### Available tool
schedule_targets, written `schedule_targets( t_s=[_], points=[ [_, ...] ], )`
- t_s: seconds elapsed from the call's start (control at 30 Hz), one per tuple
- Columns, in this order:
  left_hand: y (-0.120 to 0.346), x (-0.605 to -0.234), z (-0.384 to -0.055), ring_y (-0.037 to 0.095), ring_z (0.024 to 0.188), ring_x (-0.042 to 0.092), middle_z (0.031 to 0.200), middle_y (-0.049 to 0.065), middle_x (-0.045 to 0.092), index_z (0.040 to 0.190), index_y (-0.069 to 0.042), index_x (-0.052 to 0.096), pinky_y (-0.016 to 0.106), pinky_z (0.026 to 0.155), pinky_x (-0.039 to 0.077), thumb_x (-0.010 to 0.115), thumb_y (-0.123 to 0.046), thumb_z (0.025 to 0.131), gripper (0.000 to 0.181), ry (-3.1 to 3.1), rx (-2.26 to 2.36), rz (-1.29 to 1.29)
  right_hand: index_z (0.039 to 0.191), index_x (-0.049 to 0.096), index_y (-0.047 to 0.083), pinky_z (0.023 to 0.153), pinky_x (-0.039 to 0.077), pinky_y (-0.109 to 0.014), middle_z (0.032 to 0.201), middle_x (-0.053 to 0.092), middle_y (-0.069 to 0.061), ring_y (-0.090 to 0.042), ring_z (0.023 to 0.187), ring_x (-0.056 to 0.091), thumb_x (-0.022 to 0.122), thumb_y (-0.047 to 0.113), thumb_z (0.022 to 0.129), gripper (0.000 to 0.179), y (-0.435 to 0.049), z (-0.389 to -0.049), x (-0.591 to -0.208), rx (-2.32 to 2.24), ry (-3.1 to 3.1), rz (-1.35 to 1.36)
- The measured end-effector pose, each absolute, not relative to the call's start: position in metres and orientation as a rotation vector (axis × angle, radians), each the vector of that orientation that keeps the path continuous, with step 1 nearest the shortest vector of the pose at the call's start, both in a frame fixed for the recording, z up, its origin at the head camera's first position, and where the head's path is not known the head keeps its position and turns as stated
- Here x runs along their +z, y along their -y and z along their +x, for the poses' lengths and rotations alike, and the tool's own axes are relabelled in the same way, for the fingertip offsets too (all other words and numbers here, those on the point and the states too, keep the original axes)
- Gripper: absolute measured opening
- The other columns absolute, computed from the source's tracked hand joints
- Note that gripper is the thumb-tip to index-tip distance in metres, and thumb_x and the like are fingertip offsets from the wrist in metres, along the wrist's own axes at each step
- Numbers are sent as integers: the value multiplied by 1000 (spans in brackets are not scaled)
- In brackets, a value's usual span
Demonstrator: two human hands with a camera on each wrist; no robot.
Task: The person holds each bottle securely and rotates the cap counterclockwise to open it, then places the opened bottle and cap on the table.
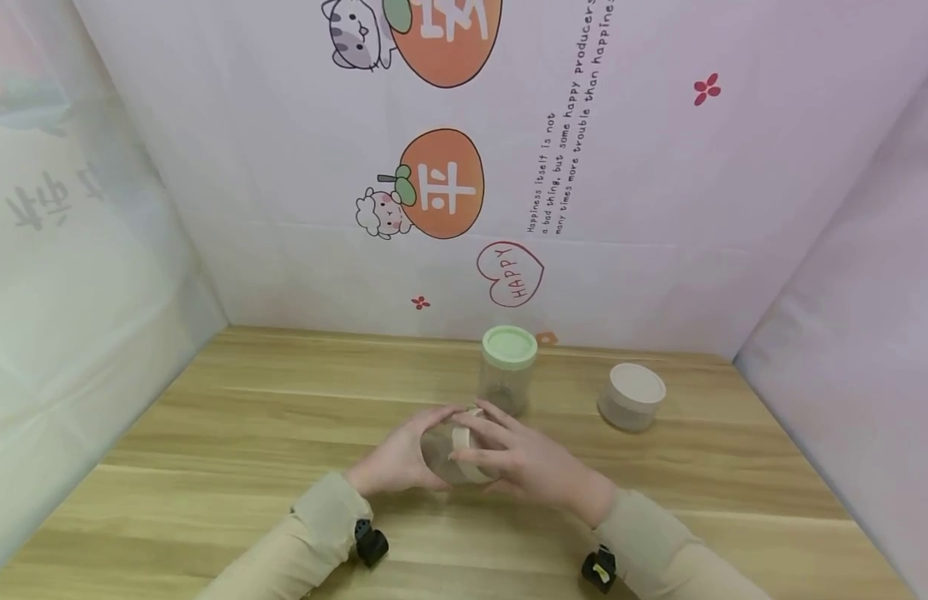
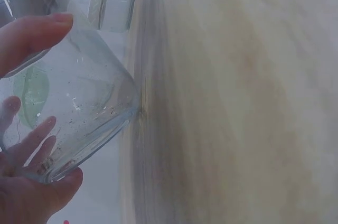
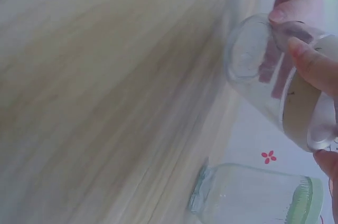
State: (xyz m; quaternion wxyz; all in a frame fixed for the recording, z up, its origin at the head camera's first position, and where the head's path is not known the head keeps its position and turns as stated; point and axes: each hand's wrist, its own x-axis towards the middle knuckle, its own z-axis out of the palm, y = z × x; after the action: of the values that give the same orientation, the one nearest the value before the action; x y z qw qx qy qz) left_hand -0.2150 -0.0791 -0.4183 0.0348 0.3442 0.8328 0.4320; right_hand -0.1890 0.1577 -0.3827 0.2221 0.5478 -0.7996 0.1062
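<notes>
A clear jar (image 1: 438,454) with a cream lid (image 1: 461,439) is held tilted over the table between two hands. The left hand (image 1: 398,458) grips the jar's bottom end, thumb and fingers spread around the see-through wall. From the other side the right hand (image 1: 537,467) holds the lid, its fingers over the rim. In the left wrist view, the jar (image 2: 87,84) has its base edge close to the tabletop. In the right wrist view, the lid (image 3: 302,109) sits on the jar's end, partly covered by fingers.
Just behind the hands stands a taller clear jar (image 1: 506,383) with a light green lid (image 1: 510,344). A short jar (image 1: 627,412) with a whitish lid (image 1: 638,383) is farther right. The wooden table (image 1: 232,442) meets printed cloth walls (image 1: 621,283) behind and at both sides.
</notes>
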Motion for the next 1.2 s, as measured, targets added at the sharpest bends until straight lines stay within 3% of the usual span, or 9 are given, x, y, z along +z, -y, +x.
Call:
schedule_targets(
  t_s=[0.17,0.27,0.43,0.67,0.9,1.2],
  points=[
    [79,-419,-215,30,128,44,142,8,45,144,-14,38,55,105,37,89,-13,59,99,-2552,1365,1037,138,49,13,101,42,-52,146,40,-19,-42,132,38,72,44,77,73,-157,-186,-379,482,2406,1336],
    [78,-419,-215,29,125,46,138,6,48,143,-16,39,54,105,37,90,-13,57,99,-2549,1395,1026,140,45,9,100,44,-51,140,47,-19,-36,125,47,69,44,82,72,-154,-184,-376,633,2517,1098],
    [78,-419,-217,30,123,48,136,5,51,141,-18,40,56,104,37,90,-12,55,100,-2538,1441,1021,140,44,7,87,52,-45,123,56,-15,-27,103,59,70,40,82,72,-147,-180,-373,819,2689,784],
    [76,-420,-213,29,126,45,139,5,48,141,-19,41,56,105,35,89,-11,56,98,-2582,1411,1043,135,51,11,84,52,-47,120,55,-19,-30,102,57,73,45,78,70,-135,-178,-369,1039,2832,455],
    [76,-426,-207,28,127,43,139,3,45,141,-24,41,57,106,34,89,-8,56,98,-2548,1439,1036,126,58,10,77,53,-43,113,57,-18,-28,96,58,79,44,71,68,-129,-175,-372,1052,2832,415],
    [73,-422,-209,29,127,44,139,4,45,142,-24,40,58,105,35,89,-7,56,100,-2560,1442,1028,130,55,3,75,53,-40,103,53,-16,-21,86,53,79,40,72,73,-130,-174,-366,1051,2825,427]
  ],
)
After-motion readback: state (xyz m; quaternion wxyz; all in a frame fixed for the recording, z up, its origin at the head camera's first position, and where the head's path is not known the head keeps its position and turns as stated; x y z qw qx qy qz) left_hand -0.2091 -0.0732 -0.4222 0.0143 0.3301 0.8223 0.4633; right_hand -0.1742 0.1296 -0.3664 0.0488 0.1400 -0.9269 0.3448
